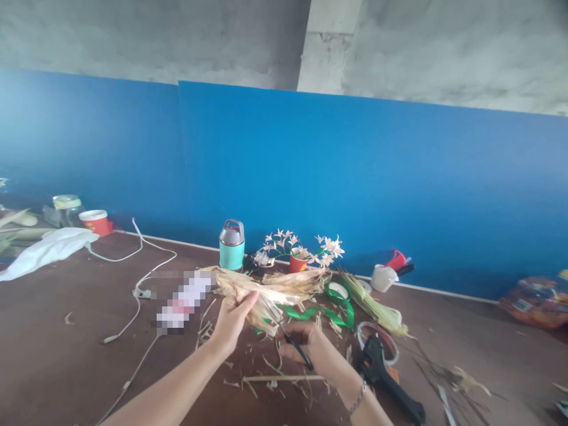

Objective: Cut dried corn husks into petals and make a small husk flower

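My left hand [231,319] is closed on a pale dried corn husk [261,299], with the thumb pressed on top. In my right hand [306,343] is a pair of scissors [296,348] with black handles. Their blades point up and left to the husk's lower edge; whether they touch it is hard to make out. Behind my hands lies a pile of more dried husks [306,281]. Small scraps and a thin stick [284,378] are on the brown table below.
Green ribbon [346,310], a bundle of pale green stalks [375,305], a tape roll [390,349] and a black glue gun [386,373] lie to the right. Behind stand a teal container [232,251] and a red cup [299,261] with husk flowers. White cables [137,296] run left.
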Demonstrator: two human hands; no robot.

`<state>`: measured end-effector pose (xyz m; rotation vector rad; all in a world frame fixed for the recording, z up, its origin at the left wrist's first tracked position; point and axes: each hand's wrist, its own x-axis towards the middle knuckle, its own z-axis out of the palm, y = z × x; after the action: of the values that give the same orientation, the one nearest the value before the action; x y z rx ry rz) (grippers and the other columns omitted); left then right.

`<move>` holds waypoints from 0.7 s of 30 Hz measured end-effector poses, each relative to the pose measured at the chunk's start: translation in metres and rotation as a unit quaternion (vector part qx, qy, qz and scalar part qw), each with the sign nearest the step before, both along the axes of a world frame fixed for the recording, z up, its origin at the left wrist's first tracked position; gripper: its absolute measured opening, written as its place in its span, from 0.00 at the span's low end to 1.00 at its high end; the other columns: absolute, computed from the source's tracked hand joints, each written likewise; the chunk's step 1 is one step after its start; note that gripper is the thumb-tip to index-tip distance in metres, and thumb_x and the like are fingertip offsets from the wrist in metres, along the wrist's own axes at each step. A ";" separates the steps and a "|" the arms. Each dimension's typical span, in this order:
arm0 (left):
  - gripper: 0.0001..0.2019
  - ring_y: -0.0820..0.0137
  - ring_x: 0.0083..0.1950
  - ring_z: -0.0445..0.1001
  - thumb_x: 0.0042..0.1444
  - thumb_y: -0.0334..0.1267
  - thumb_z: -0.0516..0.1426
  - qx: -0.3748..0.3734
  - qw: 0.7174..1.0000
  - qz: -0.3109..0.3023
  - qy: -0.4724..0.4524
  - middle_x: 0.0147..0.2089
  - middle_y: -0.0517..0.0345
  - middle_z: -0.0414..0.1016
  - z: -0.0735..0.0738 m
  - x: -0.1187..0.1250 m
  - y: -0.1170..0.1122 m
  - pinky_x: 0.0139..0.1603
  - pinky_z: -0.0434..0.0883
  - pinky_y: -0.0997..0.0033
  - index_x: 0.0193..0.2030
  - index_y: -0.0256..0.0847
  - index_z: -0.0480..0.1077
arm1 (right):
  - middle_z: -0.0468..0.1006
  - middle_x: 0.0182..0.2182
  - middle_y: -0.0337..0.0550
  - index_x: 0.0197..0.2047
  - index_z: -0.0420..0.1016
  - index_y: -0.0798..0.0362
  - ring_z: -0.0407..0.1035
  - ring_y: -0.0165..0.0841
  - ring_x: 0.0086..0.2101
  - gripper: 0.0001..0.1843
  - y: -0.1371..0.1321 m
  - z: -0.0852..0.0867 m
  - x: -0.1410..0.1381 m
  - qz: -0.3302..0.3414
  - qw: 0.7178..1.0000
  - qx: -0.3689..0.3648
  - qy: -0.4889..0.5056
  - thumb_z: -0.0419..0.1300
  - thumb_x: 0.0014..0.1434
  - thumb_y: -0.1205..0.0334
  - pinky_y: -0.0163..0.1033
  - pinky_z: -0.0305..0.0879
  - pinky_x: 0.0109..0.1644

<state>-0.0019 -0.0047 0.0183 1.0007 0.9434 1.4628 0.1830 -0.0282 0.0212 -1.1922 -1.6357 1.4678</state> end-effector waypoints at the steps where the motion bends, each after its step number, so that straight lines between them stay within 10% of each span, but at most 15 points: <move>1: 0.12 0.69 0.24 0.72 0.46 0.44 0.62 0.001 1.000 0.004 0.003 0.22 0.57 0.75 -0.001 0.000 0.000 0.27 0.69 0.73 0.24 0.35 0.74 | 0.66 0.19 0.34 0.30 0.76 0.58 0.56 0.23 0.20 0.23 0.000 0.000 0.000 0.000 1.000 0.002 0.002 0.71 0.35 0.50 0.30 0.56 0.23; 21: 0.12 0.72 0.24 0.70 0.47 0.43 0.62 -0.010 1.000 0.024 -0.016 0.22 0.58 0.74 -0.009 0.003 0.001 0.26 0.68 0.75 0.24 0.34 0.73 | 0.65 0.19 0.34 0.29 0.78 0.58 0.56 0.25 0.23 0.19 0.002 -0.003 -0.002 -0.013 0.999 0.037 -0.001 0.72 0.34 0.55 0.31 0.55 0.27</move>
<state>0.0016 -0.0041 0.0088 0.9439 0.9618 1.5022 0.1808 -0.0263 0.0180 -1.1690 -1.6564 1.3785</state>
